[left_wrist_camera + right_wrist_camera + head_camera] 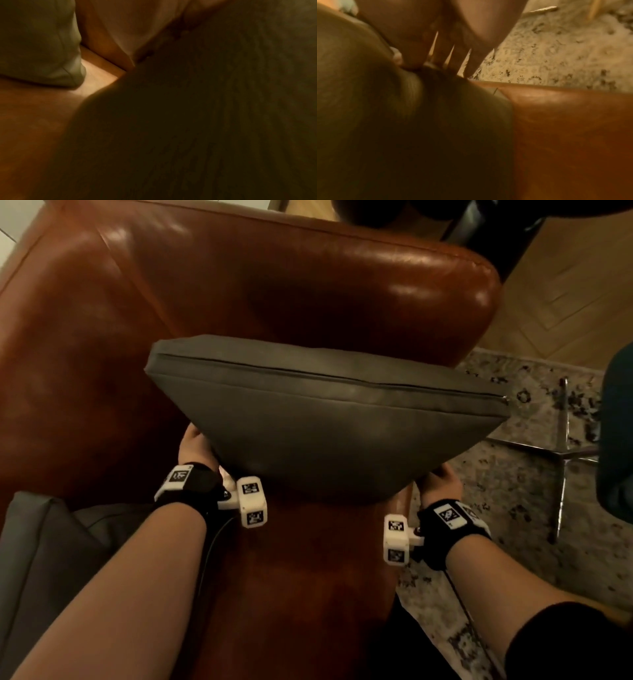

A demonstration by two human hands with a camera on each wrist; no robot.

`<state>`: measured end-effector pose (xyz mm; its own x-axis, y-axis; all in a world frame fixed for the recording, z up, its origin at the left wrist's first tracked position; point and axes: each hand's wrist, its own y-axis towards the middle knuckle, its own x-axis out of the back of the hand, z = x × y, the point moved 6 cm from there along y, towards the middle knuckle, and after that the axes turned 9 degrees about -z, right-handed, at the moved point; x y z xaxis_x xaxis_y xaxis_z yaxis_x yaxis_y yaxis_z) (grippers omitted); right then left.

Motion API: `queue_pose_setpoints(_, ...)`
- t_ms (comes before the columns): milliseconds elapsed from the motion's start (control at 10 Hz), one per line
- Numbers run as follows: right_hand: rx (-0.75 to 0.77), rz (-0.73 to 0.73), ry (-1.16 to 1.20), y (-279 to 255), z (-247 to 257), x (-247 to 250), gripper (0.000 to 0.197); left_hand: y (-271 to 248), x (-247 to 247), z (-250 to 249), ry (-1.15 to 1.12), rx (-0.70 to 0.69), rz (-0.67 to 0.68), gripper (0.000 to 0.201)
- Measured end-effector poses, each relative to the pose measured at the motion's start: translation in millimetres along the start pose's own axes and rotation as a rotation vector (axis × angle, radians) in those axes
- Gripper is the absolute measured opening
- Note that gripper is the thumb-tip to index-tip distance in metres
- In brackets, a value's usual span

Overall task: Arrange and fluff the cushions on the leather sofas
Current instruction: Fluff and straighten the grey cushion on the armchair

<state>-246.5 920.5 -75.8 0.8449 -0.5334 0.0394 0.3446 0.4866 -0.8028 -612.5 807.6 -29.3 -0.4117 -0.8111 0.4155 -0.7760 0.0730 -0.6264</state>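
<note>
I hold a grey zipped cushion [325,433] up in front of the brown leather sofa [274,285], its zip edge on top. My left hand [195,446] grips its lower left corner, the fingers hidden behind the fabric. At the lower right corner my right hand [440,484] grips too. In the right wrist view, thumb and fingers [447,54] pinch into the cushion [385,121] above the sofa leather [573,128]. The left wrist view is dark, with the cushion [205,121] filling its right side. A second grey cushion [41,559] lies on the seat at lower left.
A speckled rug [496,508] lies right of the sofa, with a metal chair base [561,453] and a teal seat [616,440] on it. Wooden floor [565,285] shows beyond. A dark piece of furniture [479,220] stands behind the sofa back.
</note>
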Motion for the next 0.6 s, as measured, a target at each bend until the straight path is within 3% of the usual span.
queue_pose_setpoints(100,0.045,-0.077,-0.086,17,8,4,0.024,16,-1,-11,-0.068,-0.008,-0.055,0.04)
queue_pose_setpoints(200,0.205,-0.092,-0.216,20,18,10,0.023,22,3,-13,-0.017,-0.083,-0.106,0.029)
queue_pose_setpoints(300,0.255,-0.084,-0.279,19,16,11,0.021,15,2,-9,-0.021,-0.079,-0.13,0.024)
queue_pose_setpoints(400,0.152,0.011,-0.174,25,4,12,0.035,33,5,18,0.188,-0.05,-0.13,0.047)
queue_pose_setpoints(500,0.0,0.034,-0.118,30,-11,11,0.053,35,-3,39,0.405,-0.026,-0.056,0.043)
queue_pose_setpoints(600,-0.077,-0.059,-0.101,33,-19,4,0.046,25,-12,48,0.477,0.011,0.045,0.038)
